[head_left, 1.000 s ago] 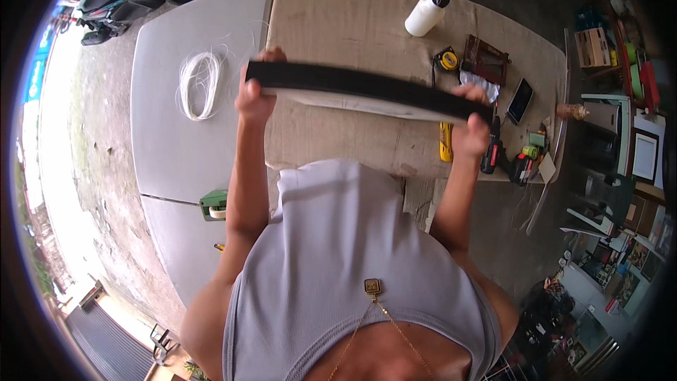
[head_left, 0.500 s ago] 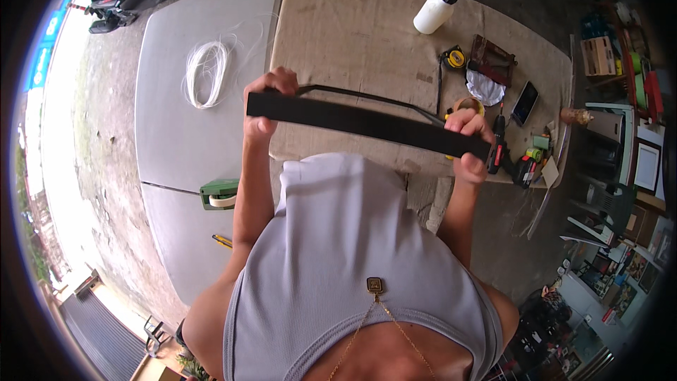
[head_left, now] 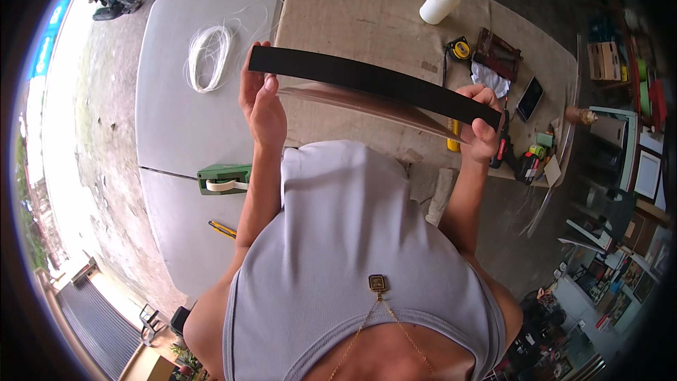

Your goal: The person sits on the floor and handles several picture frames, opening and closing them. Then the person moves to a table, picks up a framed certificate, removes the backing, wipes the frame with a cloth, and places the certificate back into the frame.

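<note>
A black frame (head_left: 367, 80) is held up edge-on over the near part of the cloth-covered table. Its wide black side faces me, and a brownish, shiny strip (head_left: 374, 108) shows beneath it. My left hand (head_left: 263, 102) grips the left end, its thumb on the near side and its other fingers partly hidden behind. At the right end, my right hand (head_left: 482, 127) is closed round the frame, with its thumb bent over the near edge. Just beyond that hand lies a black and red cordless drill (head_left: 502, 148).
Coiled white cord (head_left: 210, 60) lies on the grey table (head_left: 169, 120), nearer a green tape dispenser (head_left: 220, 179) and yellow cutter (head_left: 223, 228). Rightward on the cloth are a white spray bottle (head_left: 437, 4), tape measure (head_left: 460, 49), brown frame-like piece (head_left: 498, 53) and phone (head_left: 529, 99).
Both hands have tilted the frame and raised its near side away from me. The thin black bar behind it has gone from sight, and the brownish strip now shows below.
</note>
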The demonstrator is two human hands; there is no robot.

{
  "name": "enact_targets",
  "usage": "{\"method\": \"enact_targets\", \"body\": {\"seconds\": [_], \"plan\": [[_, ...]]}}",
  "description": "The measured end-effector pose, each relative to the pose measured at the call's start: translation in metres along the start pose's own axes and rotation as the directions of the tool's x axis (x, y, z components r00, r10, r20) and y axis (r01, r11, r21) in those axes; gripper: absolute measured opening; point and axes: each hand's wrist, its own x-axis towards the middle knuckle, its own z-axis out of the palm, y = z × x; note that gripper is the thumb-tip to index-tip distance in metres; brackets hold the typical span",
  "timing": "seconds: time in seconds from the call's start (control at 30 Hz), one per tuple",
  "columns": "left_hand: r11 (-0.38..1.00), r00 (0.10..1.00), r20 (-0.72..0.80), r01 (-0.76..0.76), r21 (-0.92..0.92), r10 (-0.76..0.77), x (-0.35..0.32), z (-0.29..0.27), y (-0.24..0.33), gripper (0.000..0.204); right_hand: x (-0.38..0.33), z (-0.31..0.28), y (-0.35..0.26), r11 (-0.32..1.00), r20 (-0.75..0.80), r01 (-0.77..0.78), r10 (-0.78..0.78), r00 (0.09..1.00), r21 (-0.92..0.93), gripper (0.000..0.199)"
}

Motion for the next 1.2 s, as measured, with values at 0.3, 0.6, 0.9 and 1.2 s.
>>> {"method": "enact_targets", "body": {"seconds": [0.3,0.6,0.9,1.2], "plan": [[0.973,0.98,-0.147,-0.105,0.206,0.137,-0.026,0.0,-0.001,0.028,-0.001,0.004,0.002,0.995,-0.039,0.042,-0.045,0.998,-0.087,0.041],[0.964,0.981,-0.079,-0.155,0.218,0.176,-0.041,-0.004,-0.012,0.043,0.019,-0.004,-0.001,0.993,-0.068,0.016,-0.024,0.997,-0.119,0.038],[0.966,0.958,0.287,-0.09,0.243,0.018,-0.023,-0.023,-0.009,0.065,0.057,-0.02,0.017,0.984,-0.297,-0.128,0.159,0.942,0.123,0.052],[0.954,0.967,0.159,0.157,0.255,-0.201,-0.003,-0.002,0.0,0.048,0.081,-0.009,0.004,0.98,-0.391,-0.191,0.198,0.899,0.059,0.061]]}}
